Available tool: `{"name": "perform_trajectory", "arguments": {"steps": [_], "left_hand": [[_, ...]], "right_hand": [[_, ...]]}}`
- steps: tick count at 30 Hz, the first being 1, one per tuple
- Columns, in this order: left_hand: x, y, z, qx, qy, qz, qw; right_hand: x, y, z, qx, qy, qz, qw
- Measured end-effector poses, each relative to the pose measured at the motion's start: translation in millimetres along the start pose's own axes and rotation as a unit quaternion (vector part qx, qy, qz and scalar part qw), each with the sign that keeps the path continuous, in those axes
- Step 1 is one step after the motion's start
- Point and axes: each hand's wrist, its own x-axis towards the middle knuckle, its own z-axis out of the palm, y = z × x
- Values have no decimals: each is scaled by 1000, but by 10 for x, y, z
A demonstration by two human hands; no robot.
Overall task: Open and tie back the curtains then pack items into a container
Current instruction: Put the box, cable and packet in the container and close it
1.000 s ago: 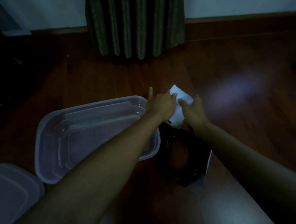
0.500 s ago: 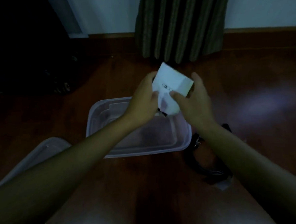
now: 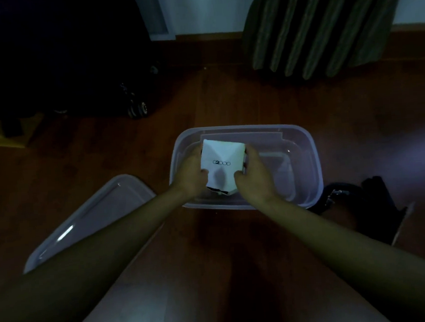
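A white box point(image 3: 221, 165) with small black lettering is held inside the clear plastic container point(image 3: 303, 139) on the wooden floor. My left hand point(image 3: 191, 175) grips the box's left side and my right hand point(image 3: 254, 176) grips its right side. The box sits low in the left half of the container; I cannot tell whether it touches the bottom. The container's clear lid point(image 3: 89, 219) lies on the floor to the left. The green curtain point(image 3: 322, 25) hangs bunched at the back right, its hem near the floor.
A black coiled belt and a dark flat item point(image 3: 360, 205) lie on the floor right of the container. A dark wheeled object point(image 3: 135, 108) stands at the back left. My legs fill the bottom of the view.
Both hands lifted the white box off the floor beside the container, carried it over the rim and lowered it inside. The view shifted so the container now sits in the middle.
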Motion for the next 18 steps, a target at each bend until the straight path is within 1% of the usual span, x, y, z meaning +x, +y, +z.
{"name": "perform_trajectory", "arguments": {"steps": [3,5,9,12,14,16,18], "left_hand": [[34,-73,-69,42,12,2,999],[50,-88,-117,57,24,5,998],[63,-72,-183,90,47,-19,995],[60,-40,-183,112,63,-4,992],[50,66,-154,124,60,23,990],[37,248,-74,128,55,56,989],[31,468,64,127,40,96,986]], "right_hand": [[88,-23,76,16,-26,-13,999],[134,-12,108,32,-60,-22,997],[167,-50,59,34,-125,-15,991],[86,-108,-105,40,-168,-4,985],[-12,-136,-299,25,-151,2,988],[-146,-144,-584,-28,-96,-11,995],[-305,-113,-959,-56,-25,-23,998]]}}
